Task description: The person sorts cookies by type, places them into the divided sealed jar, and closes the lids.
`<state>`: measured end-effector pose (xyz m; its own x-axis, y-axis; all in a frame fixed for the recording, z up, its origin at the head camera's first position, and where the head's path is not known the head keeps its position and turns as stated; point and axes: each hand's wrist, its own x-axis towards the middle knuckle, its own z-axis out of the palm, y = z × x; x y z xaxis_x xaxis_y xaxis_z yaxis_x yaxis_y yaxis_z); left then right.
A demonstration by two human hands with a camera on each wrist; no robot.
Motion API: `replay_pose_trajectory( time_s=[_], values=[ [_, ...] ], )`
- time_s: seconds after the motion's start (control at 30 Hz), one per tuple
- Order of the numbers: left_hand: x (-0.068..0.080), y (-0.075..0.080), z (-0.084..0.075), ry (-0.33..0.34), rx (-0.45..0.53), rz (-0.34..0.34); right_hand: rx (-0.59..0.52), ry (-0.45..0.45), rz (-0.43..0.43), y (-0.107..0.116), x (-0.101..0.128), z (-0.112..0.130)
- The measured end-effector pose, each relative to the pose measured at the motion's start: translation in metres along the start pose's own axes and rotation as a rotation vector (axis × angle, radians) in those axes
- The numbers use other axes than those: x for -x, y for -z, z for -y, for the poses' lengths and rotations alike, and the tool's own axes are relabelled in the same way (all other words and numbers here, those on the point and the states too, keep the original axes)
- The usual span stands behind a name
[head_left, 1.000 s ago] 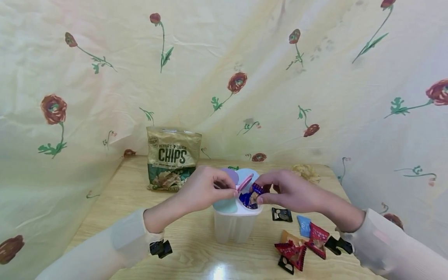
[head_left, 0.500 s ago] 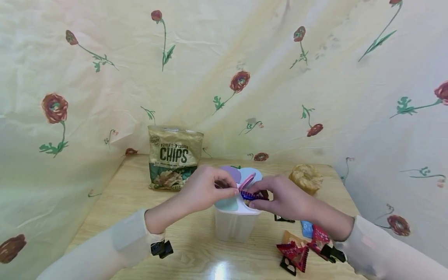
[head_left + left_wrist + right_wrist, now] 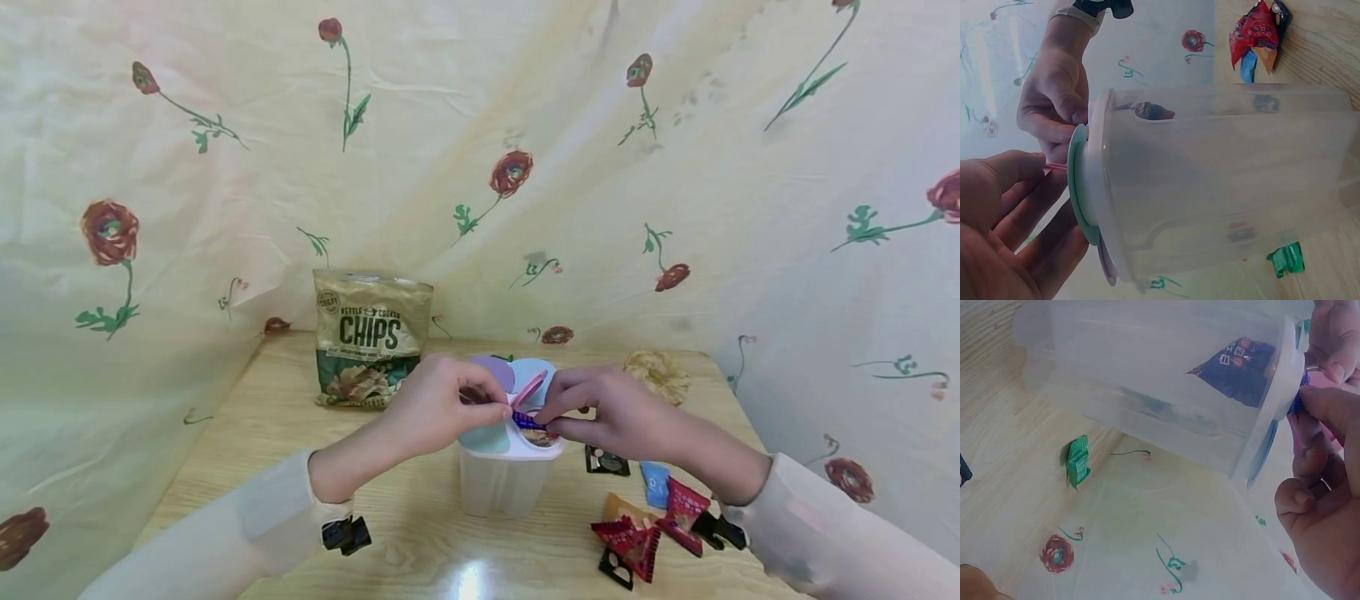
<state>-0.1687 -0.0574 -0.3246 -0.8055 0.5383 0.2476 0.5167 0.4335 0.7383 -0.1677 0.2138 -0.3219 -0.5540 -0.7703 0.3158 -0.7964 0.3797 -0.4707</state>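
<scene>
Your left hand [image 3: 435, 410] pinches the pink flap lid [image 3: 527, 389] up on top of the clear compartment container [image 3: 504, 482], likely to hold that opening clear. Your right hand [image 3: 607, 410] pinches a blue snack packet [image 3: 528, 421] at that opening, partly inside. More wrapped snacks [image 3: 651, 521] lie right of the container.

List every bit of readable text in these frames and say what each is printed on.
"KETTLE COOKED": chips bag, small line above the big word.
"CHIPS": same bag, large dark letters.
Round seal at the bag's top left: too small to read.
Blue wrapper inside the clear container: light characters, too blurred to read.
Loose wrappers on the table: print unreadable.
</scene>
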Motion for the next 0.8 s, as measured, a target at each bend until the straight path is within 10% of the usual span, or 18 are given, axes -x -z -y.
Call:
replay_pose_trajectory(
  time_s=[0.47, 0.8],
  values=[
    [0.001, -0.001, -0.002, -0.002, 0.002, -0.011, 0.208, -0.075, 0.265, 0.0, -0.01, 0.013],
    [0.0, -0.003, -0.005, 0.007, 0.013, -0.026, 0.019, -0.104, 0.001, 0.018, 0.025, 0.002]
  ],
)
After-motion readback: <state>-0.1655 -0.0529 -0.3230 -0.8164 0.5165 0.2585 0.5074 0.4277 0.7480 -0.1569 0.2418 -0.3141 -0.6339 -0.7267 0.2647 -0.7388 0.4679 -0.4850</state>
